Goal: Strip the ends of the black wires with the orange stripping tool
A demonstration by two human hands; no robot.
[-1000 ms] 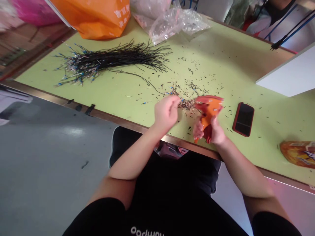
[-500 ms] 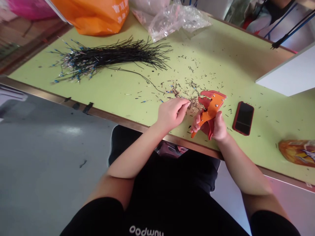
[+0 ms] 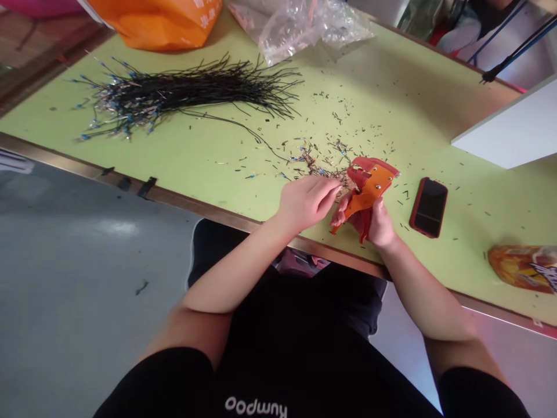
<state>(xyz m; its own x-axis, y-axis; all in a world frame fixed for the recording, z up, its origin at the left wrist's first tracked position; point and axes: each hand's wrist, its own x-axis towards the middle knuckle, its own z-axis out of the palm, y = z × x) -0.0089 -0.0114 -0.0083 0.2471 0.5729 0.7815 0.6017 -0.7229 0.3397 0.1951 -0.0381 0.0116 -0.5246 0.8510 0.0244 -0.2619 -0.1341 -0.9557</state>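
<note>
My right hand (image 3: 378,226) is wrapped around the handles of an orange and red wire stripper (image 3: 369,191), its jaw end tipped up and away from me. Close by on the left, my left hand (image 3: 307,202) is closed in a pinch, fingertips almost at the tool's jaws. What the pinch holds is too small to make out. Beyond both hands lies a large bundle of black wires (image 3: 187,93), with blue and silver ends at its left. A single strand (image 3: 261,139) trails from the bundle toward the scraps beside my left hand. Short wire clippings (image 3: 311,162) are scattered around the tool.
A phone in a red case (image 3: 429,207) lies right of the stripper. Farther right is a drink bottle (image 3: 522,268) on its side. An orange bag (image 3: 165,23) and clear plastic bags (image 3: 300,32) sit at the back. A white panel (image 3: 509,128) stands at right.
The two hands have drawn slightly closer, with the stripper shifting a little left toward the pinched left fingers. The camera view has also shifted slightly.
</note>
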